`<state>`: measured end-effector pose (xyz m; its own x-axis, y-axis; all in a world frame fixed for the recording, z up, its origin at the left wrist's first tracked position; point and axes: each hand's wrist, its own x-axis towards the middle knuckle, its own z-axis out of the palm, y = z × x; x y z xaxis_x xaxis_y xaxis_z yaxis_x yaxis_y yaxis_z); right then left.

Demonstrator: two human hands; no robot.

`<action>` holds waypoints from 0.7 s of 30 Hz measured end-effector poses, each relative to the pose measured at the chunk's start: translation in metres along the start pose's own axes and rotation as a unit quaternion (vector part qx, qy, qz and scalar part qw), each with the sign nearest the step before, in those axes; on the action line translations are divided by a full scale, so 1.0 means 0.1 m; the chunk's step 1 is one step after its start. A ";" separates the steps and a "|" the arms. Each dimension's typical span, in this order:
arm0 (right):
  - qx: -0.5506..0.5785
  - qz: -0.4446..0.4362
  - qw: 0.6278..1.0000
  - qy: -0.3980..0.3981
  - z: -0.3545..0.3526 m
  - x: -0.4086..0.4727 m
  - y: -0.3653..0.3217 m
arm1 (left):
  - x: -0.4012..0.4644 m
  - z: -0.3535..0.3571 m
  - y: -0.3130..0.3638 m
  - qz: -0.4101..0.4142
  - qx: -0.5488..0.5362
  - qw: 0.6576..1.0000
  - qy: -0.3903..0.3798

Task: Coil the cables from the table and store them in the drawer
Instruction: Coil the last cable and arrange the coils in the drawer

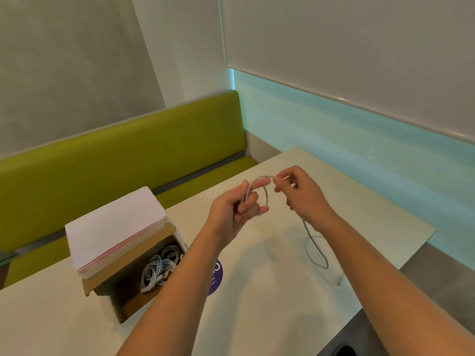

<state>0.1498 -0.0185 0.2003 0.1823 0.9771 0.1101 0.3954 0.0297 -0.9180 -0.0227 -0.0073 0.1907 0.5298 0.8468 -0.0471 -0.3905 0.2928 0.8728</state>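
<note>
Fingers of the left hand (237, 205) curl around a loop of grey cable (264, 195), held up above the white table (270, 291). Beside it, the right hand (300, 194) pinches the top of the same loop between thumb and fingertips. From the hands the cable hangs down to the table, where its slack lies in a loose curve under the right forearm and ends in a small plug (339, 283) near the table's right edge. On the table's left side stands an open cardboard drawer (123, 301) holding several coiled cables (158, 269). A purple round sticker (215, 278) lies between drawer and slack. Behind the table runs a green bench (115, 160).
</note>
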 end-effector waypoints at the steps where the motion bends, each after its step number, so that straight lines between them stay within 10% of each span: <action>1: 0.004 0.013 1.000 -0.005 0.05 -0.03 0.04 | 0.01 0.00 0.01 0.006 -0.032 0.999 0.013; 9: -0.033 0.034 0.992 -0.118 0.28 -0.28 0.28 | 0.12 0.02 0.06 0.074 -0.149 0.981 0.096; 21: -0.275 0.032 0.940 -0.198 0.19 -0.50 0.22 | 0.18 -0.09 -0.05 0.125 0.188 0.956 0.189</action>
<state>0.1323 -0.0622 0.1672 -0.0853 0.9783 -0.1887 0.8210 -0.0384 -0.5697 -0.0183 0.0107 0.1811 0.1169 0.9902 0.0760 -0.1332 -0.0602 0.9893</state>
